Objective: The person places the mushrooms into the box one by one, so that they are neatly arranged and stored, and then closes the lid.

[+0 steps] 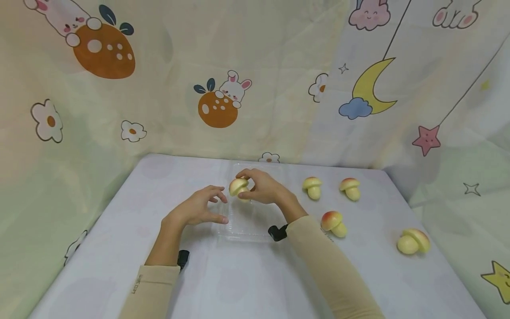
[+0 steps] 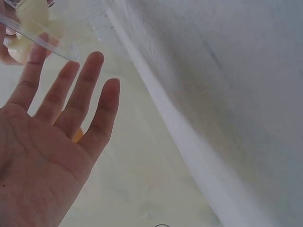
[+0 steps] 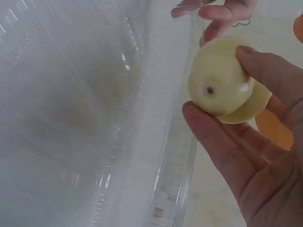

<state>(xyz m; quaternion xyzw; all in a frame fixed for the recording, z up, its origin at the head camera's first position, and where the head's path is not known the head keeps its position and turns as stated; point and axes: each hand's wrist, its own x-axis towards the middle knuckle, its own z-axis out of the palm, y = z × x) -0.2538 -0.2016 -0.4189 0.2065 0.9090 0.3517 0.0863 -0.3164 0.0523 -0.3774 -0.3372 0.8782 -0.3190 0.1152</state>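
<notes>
My right hand (image 1: pixel 264 187) pinches a toy mushroom (image 1: pixel 236 186) with a pale yellow stem and a reddish tint on its cap. In the right wrist view thumb and fingers hold the mushroom (image 3: pixel 218 80) by its sides, the small dark hole in its stem end facing the camera. It is above the left part of a clear plastic box (image 1: pixel 255 225) on the table. Beside the box's left edge is my left hand (image 1: pixel 199 207), fingers spread and holding nothing. In the left wrist view its fingertips reach the transparent box rim (image 2: pixel 49 46).
Several more toy mushrooms lie right of the box: one at the back (image 1: pixel 312 188), another farther right (image 1: pixel 350 189), a redder one (image 1: pixel 334 224) in front, and one (image 1: pixel 413 242) near the table's right edge. A patterned cloth (image 1: pixel 171 88) hangs behind the white-covered table (image 1: pixel 239 279).
</notes>
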